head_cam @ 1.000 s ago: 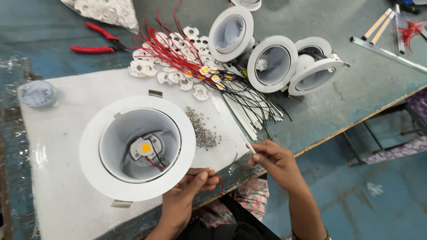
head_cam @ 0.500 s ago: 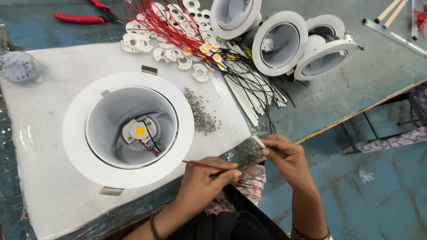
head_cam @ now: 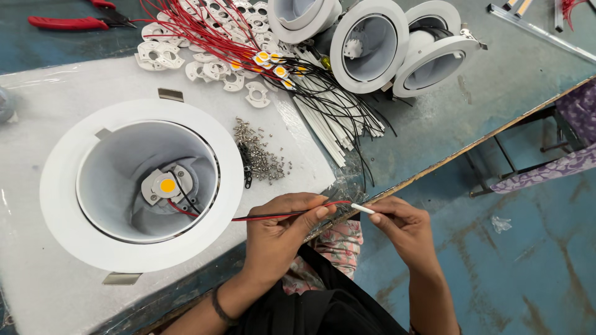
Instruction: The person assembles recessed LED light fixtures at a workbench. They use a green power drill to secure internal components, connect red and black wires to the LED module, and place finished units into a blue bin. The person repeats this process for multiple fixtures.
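Desk (head_cam: pixel 472 124): we see a worn, blue-grey top with a pale edge strip, carrying everything below.
Sheet (head_cam: pixel 56 111): we note white foam padding under clear film, apparently laid to keep painted parts from scuffing.
Large housing (head_cam: pixel 141 185): we record a round white downlight body, smooth matte flange, deep cone, mouth up on the sheet so its inside is within reach. A small disc with a yellow centre sits at its bottom.
Spare housings (head_cam: pixel 397 46): we count three more white round bodies, tipped on their sides at the far edge, touching one another.
Loose leads (head_cam: pixel 323 99): we see a tangled heap of red and black wires with small white discs attached, beside a bundle of thin white sleeves.
Left hand (head_cam: pixel 282 232): we see it closed, pinching the red and black wire pair (head_cam: pixel 273 215) that runs out of the large housing over its rim, held taut and level.
Right hand (head_cam: pixel 400 226): we see it closed on a short white sleeve (head_cam: pixel 363 209), its tip touching the wire ends.
Pliers (head_cam: pixel 68 22): red grips, far left corner.
Screws (head_cam: pixel 261 152): a small grey metal pile just beside the large housing.
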